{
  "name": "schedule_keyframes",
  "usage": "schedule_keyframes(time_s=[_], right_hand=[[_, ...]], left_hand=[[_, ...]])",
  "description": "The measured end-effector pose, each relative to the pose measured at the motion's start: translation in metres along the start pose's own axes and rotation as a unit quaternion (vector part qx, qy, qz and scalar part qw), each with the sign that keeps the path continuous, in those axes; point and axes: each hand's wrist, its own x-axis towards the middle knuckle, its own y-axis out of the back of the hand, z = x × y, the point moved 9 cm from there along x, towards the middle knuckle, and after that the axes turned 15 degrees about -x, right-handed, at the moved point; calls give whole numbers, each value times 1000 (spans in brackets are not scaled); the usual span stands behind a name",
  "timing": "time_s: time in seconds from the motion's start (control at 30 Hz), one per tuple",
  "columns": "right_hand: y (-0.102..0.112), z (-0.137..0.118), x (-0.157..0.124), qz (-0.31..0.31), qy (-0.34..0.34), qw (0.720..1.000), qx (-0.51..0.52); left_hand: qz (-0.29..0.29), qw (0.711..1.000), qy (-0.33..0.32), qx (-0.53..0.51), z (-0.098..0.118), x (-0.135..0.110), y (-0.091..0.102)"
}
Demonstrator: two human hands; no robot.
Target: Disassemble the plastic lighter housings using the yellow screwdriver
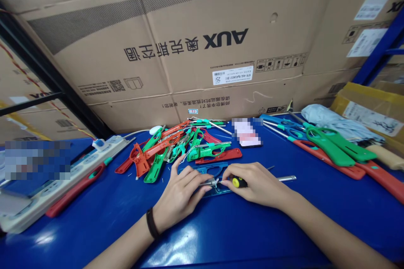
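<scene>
A large cardboard carton (pixel 189 50) printed with the AUX logo lay upside down in view and filled the space beyond the blue desk (pixel 94 235), with more cartons (pixel 356 21) stacked to its right. A black rack bar (pixel 53 80) ran along its left side and a blue shelf post (pixel 375 50) stood at its right. On the desk, a white power strip (pixel 63 180) lay at the left with a plug (pixel 99 145) in it, while a grey cloth bundle (pixel 337 124) rested against a yellow parcel (pixel 369 109) at the far right.
</scene>
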Motion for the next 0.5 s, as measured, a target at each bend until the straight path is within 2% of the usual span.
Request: schedule_keyframes(time_s=[0.5], right_hand=[[-2,-1,1,-8,8,1000,6]], left_hand=[[-7,1000,-2,-7,3,1,-1]])
